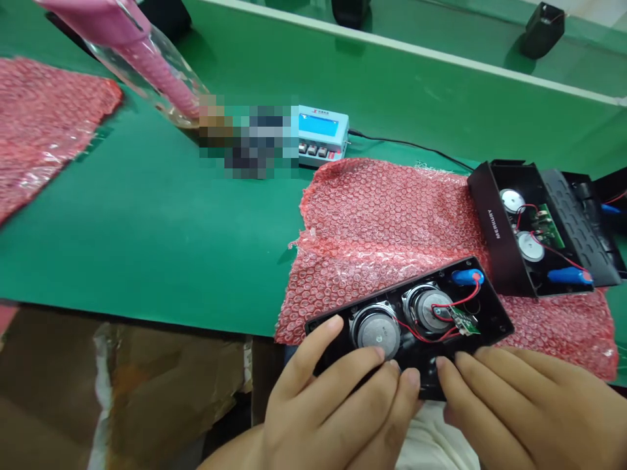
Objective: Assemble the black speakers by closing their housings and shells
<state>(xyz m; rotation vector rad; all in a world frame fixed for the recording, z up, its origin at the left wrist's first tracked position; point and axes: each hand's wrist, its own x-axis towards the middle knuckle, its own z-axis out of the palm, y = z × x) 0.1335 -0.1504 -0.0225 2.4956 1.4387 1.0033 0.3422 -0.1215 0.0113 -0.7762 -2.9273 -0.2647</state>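
My left hand [337, 401] and my right hand [519, 405] both grip the near edge of a black speaker panel [492, 320], held tilted over the table's front edge. The panel carries two round speaker drivers [375, 329], red wires, a small green circuit board [464, 322] and a blue cylinder [467, 277]. My fingers curl onto the panel's lower rim, the thumbs close together at its middle.
Red bubble wrap [382, 215] lies under the panel on the green table [171, 215]. An open black speaker housing [531, 228] rests at the right. A light-blue meter [321, 134] stands further back. Another person's pink sleeve [147, 59] reaches in at the upper left. More bubble wrap [39, 124] lies far left.
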